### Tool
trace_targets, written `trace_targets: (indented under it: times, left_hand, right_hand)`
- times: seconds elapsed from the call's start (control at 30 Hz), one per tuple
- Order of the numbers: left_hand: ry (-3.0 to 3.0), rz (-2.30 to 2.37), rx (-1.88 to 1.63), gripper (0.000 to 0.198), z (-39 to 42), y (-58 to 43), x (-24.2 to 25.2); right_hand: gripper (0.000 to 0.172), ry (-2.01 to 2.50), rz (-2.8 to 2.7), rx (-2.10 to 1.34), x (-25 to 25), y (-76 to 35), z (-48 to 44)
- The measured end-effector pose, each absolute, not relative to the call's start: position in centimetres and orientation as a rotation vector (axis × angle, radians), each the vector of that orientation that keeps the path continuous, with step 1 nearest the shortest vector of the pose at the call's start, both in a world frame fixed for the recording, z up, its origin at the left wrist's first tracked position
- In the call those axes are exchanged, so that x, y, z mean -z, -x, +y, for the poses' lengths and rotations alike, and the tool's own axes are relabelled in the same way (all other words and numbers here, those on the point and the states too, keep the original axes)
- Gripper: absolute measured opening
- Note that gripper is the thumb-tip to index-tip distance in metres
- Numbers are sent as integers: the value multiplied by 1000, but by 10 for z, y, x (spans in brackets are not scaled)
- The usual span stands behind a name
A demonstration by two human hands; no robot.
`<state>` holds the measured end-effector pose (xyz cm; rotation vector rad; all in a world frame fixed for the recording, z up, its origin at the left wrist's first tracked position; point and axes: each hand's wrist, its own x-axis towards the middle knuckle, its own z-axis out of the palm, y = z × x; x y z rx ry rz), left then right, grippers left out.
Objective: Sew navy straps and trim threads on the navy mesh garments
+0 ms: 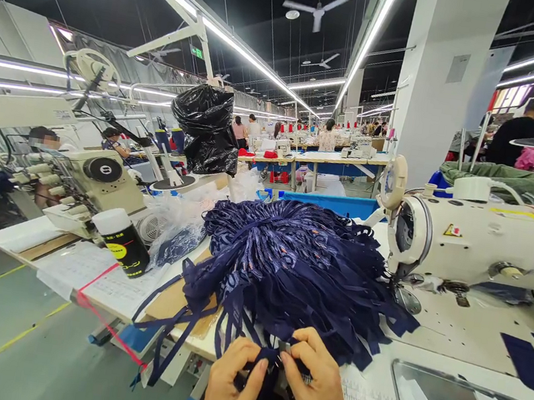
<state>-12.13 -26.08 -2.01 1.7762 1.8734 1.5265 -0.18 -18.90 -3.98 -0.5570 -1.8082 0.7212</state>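
My left hand (236,377) pinches a piece of navy fabric (266,355) between thumb and fingers at the table's front edge. Close beside it, my right hand (314,382) is closed, its thumb and forefinger on a small grey flat piece (284,347) at the fabric; its exact kind is too small to tell. Just beyond both hands lies a large heap of navy fabric straps (278,262), bundled across the middle, with loose ends fanning forward. Dark cloth below the hands is partly hidden by them.
A white sewing machine (481,242) stands at the right, with navy fabric pieces (528,363) and a metal tray (399,373) of paper labels before it. At the left are a black-and-white spray can (126,249), another sewing machine (99,178) and a red ribbon (111,330).
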Motion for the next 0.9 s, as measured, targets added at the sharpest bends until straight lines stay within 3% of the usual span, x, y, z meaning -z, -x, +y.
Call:
trace_targets:
  times: [0.4,0.6,0.9]
  left_hand:
    - [-1036,1577,-1732,22,-258,111,20]
    - [-559,1363,-1762,23,-258,112,14]
    - [-538,1265,-1759,22,-259,112,6]
  right_hand:
    - [21,597,-1900,-557,42,1,-187]
    - [24,674,-1874,-772,40,-10,-183]
    - [28,672,-1899,-827,48,-22,-180]
